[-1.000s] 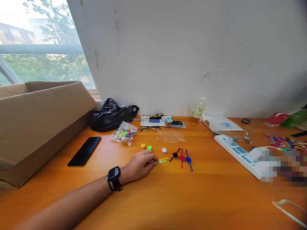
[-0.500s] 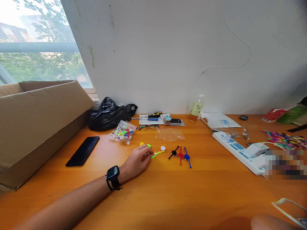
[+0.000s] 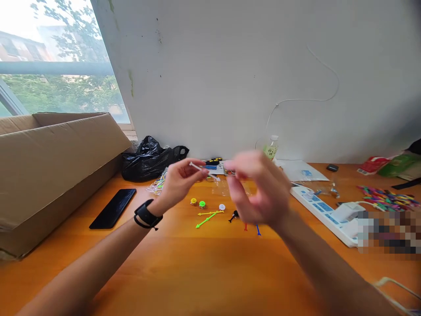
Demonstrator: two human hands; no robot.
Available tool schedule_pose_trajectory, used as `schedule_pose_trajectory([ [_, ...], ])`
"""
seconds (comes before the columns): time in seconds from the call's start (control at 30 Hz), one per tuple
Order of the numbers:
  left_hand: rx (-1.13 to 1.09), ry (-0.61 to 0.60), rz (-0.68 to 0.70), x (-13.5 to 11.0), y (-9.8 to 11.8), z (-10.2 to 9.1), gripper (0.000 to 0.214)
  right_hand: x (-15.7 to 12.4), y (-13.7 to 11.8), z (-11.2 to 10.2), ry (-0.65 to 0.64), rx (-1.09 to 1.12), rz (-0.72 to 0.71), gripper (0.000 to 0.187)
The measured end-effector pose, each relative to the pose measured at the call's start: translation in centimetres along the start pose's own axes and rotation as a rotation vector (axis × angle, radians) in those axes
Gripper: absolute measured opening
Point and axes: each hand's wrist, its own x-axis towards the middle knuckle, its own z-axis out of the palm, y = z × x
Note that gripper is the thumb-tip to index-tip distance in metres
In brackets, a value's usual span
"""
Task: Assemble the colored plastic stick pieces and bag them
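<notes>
My left hand (image 3: 182, 177), with a black watch on its wrist, is raised above the table and pinches a white plastic arrow (image 3: 204, 170) between thumb and fingers. Close by on the right, my right hand (image 3: 259, 186) is smeared by motion; its thumb and forefinger look apart with nothing visible between them. Beneath lie a yellow arrow (image 3: 210, 213) and a green arrow (image 3: 206, 220). Behind these sit a yellow disc (image 3: 193, 201), a green disc (image 3: 202, 204) and a white disc (image 3: 222, 206). Black (image 3: 232, 217), red (image 3: 246, 227) and blue (image 3: 258, 230) spinners are partly hidden under my right hand.
On the left are a cardboard box (image 3: 62, 171), a phone (image 3: 112, 208) and a black plastic bag (image 3: 148, 160). A clear bag of coloured parts (image 3: 158, 182) lies behind my left hand. To the right are a power strip (image 3: 324, 213), a bottle (image 3: 271, 149) and a colourful heap (image 3: 388, 197).
My left hand has lifted off the table with the white arrow, baring the yellow and green arrows. My right hand has come up from the lower right edge to beside it.
</notes>
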Motion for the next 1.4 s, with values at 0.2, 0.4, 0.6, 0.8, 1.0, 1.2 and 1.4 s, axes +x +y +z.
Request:
schedule_pose_trajectory([
  [0.2,0.073,0.079,0.187,4.4,7.4,0.1,0.017,6.3,5.9,1.2,-0.373,0.301,0.402,0.040],
  [0.4,0.280,0.027,0.183,3.9,9.9,-0.4,0.020,6.3,4.6,-0.1,-0.455,0.351,0.397,0.044],
  [0.6,0.551,-0.372,0.036,2.3,12.0,-1.9,0.021,6.3,3.8,-2.1,-0.751,0.322,0.360,0.038],
  [0.8,0.747,-0.472,0.018,1.6,13.8,-3.3,0.030,6.2,3.9,-4.2,-0.813,0.288,0.397,0.038],
  [1.0,0.805,-0.582,0.102,1.6,13.7,-3.0,0.028,6.2,3.7,-4.4,-0.759,0.300,0.392,0.035],
  [1.2,0.778,-0.505,0.146,1.6,12.7,-1.5,0.037,6.5,2.0,-2.4,-0.564,0.298,0.373,0.027],
  [1.4,0.711,-0.592,0.056,2.5,11.9,-2.0,0.042,6.4,2.2,-2.0,-0.525,0.272,0.321,0.027],
])
